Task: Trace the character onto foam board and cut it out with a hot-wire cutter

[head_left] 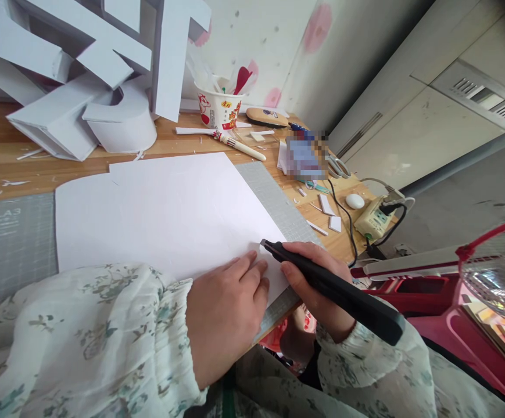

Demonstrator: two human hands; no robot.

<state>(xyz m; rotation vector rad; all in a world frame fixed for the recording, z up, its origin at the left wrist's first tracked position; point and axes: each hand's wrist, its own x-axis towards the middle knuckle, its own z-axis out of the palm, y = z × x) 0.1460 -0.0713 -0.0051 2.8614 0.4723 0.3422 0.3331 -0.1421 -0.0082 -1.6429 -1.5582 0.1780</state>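
A large white board point(160, 215) lies on a grey cutting mat point(14, 244), one edge near the front of the table. My left hand point(230, 307) rests palm down on the board's near right part, fingers stretched out and holding it flat. In my right hand point(317, 284) is a black utility knife point(335, 290), gripped along its handle. Its short blade points left and its tip is at the board's surface, just beyond my left fingertips. Whether the tip has gone into the board I cannot tell.
White three-dimensional letters point(121, 116) stand at the back left. Beside them are a paper cup point(219, 104) with tools, a craft tool with a cream handle point(243, 145) and an oval case point(267, 118). Scissors point(338, 167), offcuts point(326, 204) and a power strip point(376, 217) sit rightward.
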